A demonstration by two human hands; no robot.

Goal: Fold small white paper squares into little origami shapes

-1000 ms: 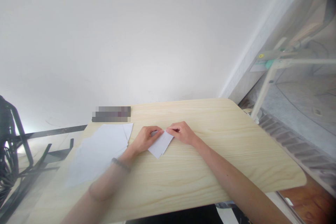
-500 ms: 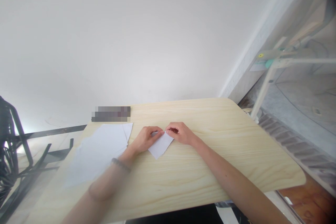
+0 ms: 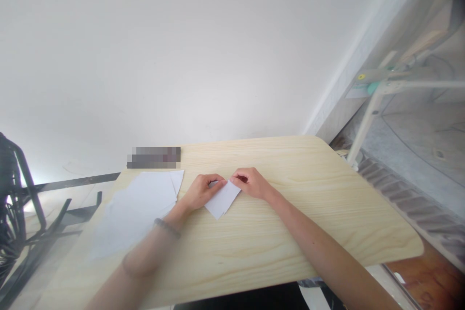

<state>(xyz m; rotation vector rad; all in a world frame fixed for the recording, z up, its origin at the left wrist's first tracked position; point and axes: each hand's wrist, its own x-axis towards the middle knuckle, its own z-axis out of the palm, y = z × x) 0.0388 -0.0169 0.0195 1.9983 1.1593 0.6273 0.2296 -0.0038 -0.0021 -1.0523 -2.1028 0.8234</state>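
Observation:
A small folded sheet of white paper (image 3: pixel 221 202) lies near the middle of the wooden table, one corner pointing toward me. My left hand (image 3: pixel 203 191) pinches its far left edge between thumb and fingers. On the far right edge, my right hand (image 3: pixel 250 183) holds the paper in a pinch too, its fingertips close to those of the left. Parts of the paper's upper edge are hidden under my fingers.
Several loose white sheets (image 3: pixel 141 203) are spread on the table's left side, partly under my left forearm. Behind them lies a dark pixelated object (image 3: pixel 154 158). The pale wooden table (image 3: pixel 308 169) meets a white wall. A black chair (image 3: pixel 25 189) stands at the left.
My right hand has shifted very slightly to the right and up. The paper's near corner has turned a little, and a second layer shows more at its right edge.

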